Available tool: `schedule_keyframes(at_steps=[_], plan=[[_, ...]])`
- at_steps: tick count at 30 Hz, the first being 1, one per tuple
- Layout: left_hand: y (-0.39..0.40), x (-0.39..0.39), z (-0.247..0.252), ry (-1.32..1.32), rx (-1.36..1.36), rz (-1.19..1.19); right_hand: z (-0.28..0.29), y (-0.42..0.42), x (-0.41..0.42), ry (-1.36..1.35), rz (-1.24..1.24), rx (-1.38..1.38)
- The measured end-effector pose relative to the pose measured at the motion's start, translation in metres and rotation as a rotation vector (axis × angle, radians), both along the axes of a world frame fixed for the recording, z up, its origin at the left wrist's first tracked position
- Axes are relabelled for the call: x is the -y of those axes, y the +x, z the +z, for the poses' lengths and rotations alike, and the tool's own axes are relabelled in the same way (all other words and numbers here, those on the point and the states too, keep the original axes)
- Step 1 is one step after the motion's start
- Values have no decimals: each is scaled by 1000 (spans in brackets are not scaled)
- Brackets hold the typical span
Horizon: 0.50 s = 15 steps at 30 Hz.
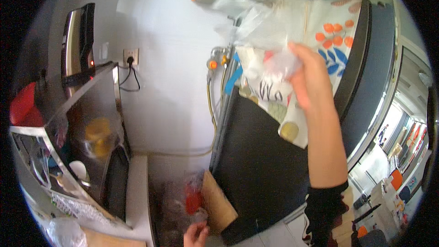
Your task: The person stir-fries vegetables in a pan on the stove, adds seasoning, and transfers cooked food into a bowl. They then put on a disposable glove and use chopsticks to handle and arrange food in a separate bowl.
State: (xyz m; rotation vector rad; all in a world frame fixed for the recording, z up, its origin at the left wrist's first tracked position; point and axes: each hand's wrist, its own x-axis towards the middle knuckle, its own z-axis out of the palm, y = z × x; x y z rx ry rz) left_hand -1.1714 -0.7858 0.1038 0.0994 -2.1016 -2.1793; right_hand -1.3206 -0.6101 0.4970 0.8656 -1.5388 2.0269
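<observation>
My right hand [313, 79] reaches over the cloth-covered top of a dark appliance, with a translucent plastic packet [283, 64] between thumb and fingers. Beneath it lies a white bag [269, 91] with black lettering. A crumpled clear plastic bag [257, 24] spreads just beyond. The patterned cloth [312, 24] bears orange dots and blue leaves. Low in the view, my left hand [196, 236] has its fingers pinched at a clear plastic bag [200, 215] with something red [193, 197] in it. Blur hides what the red thing is.
The appliance's black side [264, 144] stands beside a tan board [217, 202]. Gas valves [217, 58] and a yellow hose [210, 106] run along the white wall. At left is a metal-framed glass cabinet [92, 133] with dishes inside. A plugged wall socket [131, 57] is above.
</observation>
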Motion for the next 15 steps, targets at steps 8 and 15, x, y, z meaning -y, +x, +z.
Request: schedule_keyframes(at_steps=[8, 15], plan=[[25, -83, 86, 634, -249, -476, -235, 177, -115, 158, 11, 594], [138, -269, 50, 501, 260, -697, -327, 404, -265, -67, -449, 712]])
